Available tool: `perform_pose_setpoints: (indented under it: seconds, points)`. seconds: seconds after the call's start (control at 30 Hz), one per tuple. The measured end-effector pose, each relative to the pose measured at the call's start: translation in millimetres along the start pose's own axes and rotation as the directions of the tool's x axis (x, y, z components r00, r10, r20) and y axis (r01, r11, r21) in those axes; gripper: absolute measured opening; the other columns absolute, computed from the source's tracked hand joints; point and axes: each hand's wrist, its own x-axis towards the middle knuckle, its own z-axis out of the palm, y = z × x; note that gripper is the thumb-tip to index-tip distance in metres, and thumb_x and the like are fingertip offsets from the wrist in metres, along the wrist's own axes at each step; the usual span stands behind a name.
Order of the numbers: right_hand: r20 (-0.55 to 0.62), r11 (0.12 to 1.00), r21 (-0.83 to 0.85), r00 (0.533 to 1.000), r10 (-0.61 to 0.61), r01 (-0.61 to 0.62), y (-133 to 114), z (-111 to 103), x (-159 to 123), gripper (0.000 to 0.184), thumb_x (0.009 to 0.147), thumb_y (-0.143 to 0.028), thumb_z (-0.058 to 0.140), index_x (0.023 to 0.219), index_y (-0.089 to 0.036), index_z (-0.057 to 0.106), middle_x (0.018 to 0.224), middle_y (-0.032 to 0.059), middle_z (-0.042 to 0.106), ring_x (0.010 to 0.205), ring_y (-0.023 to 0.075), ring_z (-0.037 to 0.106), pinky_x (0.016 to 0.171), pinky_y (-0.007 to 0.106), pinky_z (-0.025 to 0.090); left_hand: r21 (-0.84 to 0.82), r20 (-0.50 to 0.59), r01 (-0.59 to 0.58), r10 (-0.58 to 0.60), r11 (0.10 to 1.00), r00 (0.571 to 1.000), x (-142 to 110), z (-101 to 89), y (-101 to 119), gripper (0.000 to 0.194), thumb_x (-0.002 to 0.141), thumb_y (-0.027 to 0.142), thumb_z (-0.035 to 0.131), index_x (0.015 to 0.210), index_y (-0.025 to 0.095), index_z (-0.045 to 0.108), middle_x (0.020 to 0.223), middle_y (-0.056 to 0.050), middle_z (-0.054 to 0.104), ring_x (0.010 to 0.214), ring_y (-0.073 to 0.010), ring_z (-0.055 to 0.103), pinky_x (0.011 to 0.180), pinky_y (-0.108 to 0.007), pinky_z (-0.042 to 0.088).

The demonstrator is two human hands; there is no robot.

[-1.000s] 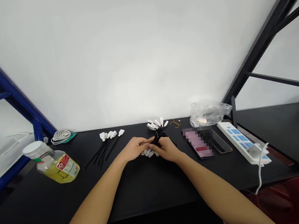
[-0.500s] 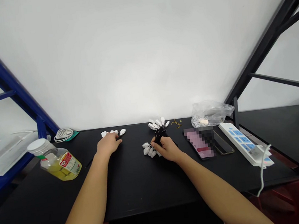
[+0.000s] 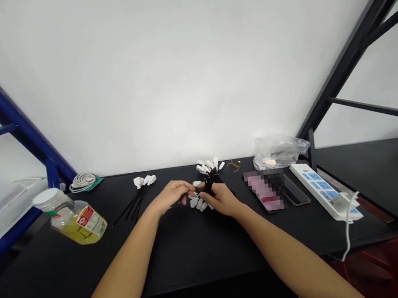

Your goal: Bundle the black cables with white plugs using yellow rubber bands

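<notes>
My right hand [image 3: 223, 199] is closed around a bundle of thin black cables [image 3: 209, 184] with white flat ends. White ends fan out above the hand, and more white ends [image 3: 200, 203] show below it. Close beside the bundle, on its left, my left hand [image 3: 175, 194] pinches a single black cable [image 3: 180, 201]; a white end [image 3: 197, 183] shows just past its fingertips. Farther left, several loose black cables [image 3: 133, 205] of the same kind lie on the black table [image 3: 194, 256], white ends pointing away from me.
At the left stand a clear jar with yellow liquid [image 3: 81, 226] and a coiled white cable [image 3: 82, 181]. To the right lie a pink-screened phone [image 3: 264, 191], a second phone [image 3: 296, 189], a clear plastic bag [image 3: 279, 151], yellow ties [image 3: 235, 165] and a white power strip [image 3: 323, 189].
My left hand reached left to the loose cables, took one, and came back beside the bundle. Fewer loose cables lie there. My right hand kept its hold on the bundle.
</notes>
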Motion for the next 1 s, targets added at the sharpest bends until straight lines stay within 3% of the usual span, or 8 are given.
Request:
perform_pose_setpoints:
  seconds: [0.2,0.37,0.57,0.67,0.77,0.87,0.93,1.0]
  points:
    - [0.012,0.999,0.04,1.0,0.005,-0.005,-5.9,-2.5,1.9,0.029,0.096,-0.042,0.056,0.113,-0.022,0.069,0.097,0.0044,0.074,0.085,0.0184,0.068,0.078,0.027,0.05,-0.263,0.087,-0.039,0.064,0.964,0.994,-6.2,18.6,13.6,0.031,0.079,0.032,0.052,0.095,0.013,0.071,0.069,-0.007,0.072,0.055,-0.0158,0.067,0.05,-0.024,0.036]
    - [0.066,0.998,0.06,0.998,-0.004,0.0,-4.2,-1.5,2.7,0.029,0.098,-0.04,0.052,0.108,-0.021,0.071,0.088,0.0035,0.074,0.078,0.0179,0.068,0.071,0.027,0.049,-0.226,0.064,-0.021,0.036,0.974,0.997,-0.2,24.4,5.0,0.018,0.083,0.03,0.058,0.093,0.016,0.061,0.062,-0.001,0.066,0.054,-0.0143,0.066,0.053,-0.023,0.038]
    - [0.081,0.997,0.081,0.997,0.008,-0.014,3.2,-0.5,3.1,0.022,0.096,-0.036,0.055,0.096,-0.019,0.068,0.085,0.0044,0.073,0.076,0.0175,0.066,0.072,0.028,0.05,-0.091,0.006,-0.173,0.174,0.981,0.985,5.9,40.1,-4.6,0.034,0.089,0.05,0.059,0.102,0.02,0.049,0.067,0.001,0.067,0.05,-0.0139,0.063,0.051,-0.024,0.04]
    - [0.074,0.998,0.059,0.997,0.028,-0.032,4.6,0.5,2.3,0.019,0.096,-0.033,0.054,0.095,-0.019,0.067,0.084,0.0035,0.071,0.076,0.0166,0.065,0.07,0.027,0.049,0.337,-0.13,-0.149,0.203,0.93,0.971,-1.8,16.0,1.2,0.029,0.088,0.048,0.06,0.101,0.022,0.057,0.073,0.0,0.069,0.063,-0.0163,0.064,0.06,-0.027,0.044]
    - [0.063,0.998,0.044,0.997,0.052,-0.054,6.0,1.6,1.2,0.018,0.095,-0.033,0.055,0.094,-0.02,0.067,0.086,0.0033,0.07,0.078,0.0166,0.064,0.069,0.026,0.049,0.702,-0.377,0.132,0.208,0.7,0.903,-13.2,-31.4,1.5,0.02,0.091,0.041,0.055,0.096,0.024,0.064,0.096,-0.005,0.072,0.09,-0.0223,0.067,0.074,-0.031,0.046]
    - [0.08,0.997,0.042,0.995,0.064,-0.067,7.1,2.0,0.9,0.018,0.095,-0.034,0.055,0.094,-0.02,0.066,0.086,0.0031,0.07,0.077,0.0164,0.064,0.068,0.026,0.048,0.719,-0.54,0.448,0.022,0.531,0.841,-19.8,-75.8,-11.1,0.025,0.087,0.037,0.058,0.106,0.023,0.064,0.117,-0.01,0.068,0.103,-0.0273,0.066,0.079,-0.034,0.048]
    - [0.083,0.997,0.043,0.994,0.067,-0.07,7.1,2.0,1.0,0.018,0.095,-0.034,0.055,0.094,-0.02,0.066,0.085,0.003,0.069,0.077,0.0166,0.064,0.068,0.026,0.049,0.684,-0.565,0.552,-0.134,0.477,0.814,-19.9,-92.4,-21.8,0.026,0.08,0.031,0.064,0.105,0.023,0.065,0.118,-0.011,0.068,0.105,-0.0301,0.066,0.08,-0.035,0.049]
    - [0.078,0.996,0.048,0.995,0.068,-0.072,6.5,1.9,1.2,0.018,0.095,-0.035,0.055,0.095,-0.02,0.066,0.086,0.0031,0.07,0.078,0.0169,0.064,0.07,0.026,0.05,0.641,-0.603,0.608,-0.183,0.469,0.776,-17.8,-98.2,-29.7,0.028,0.076,0.027,0.064,0.104,0.024,0.065,0.114,-0.011,0.07,0.104,-0.032,0.067,0.078,-0.036,0.049]
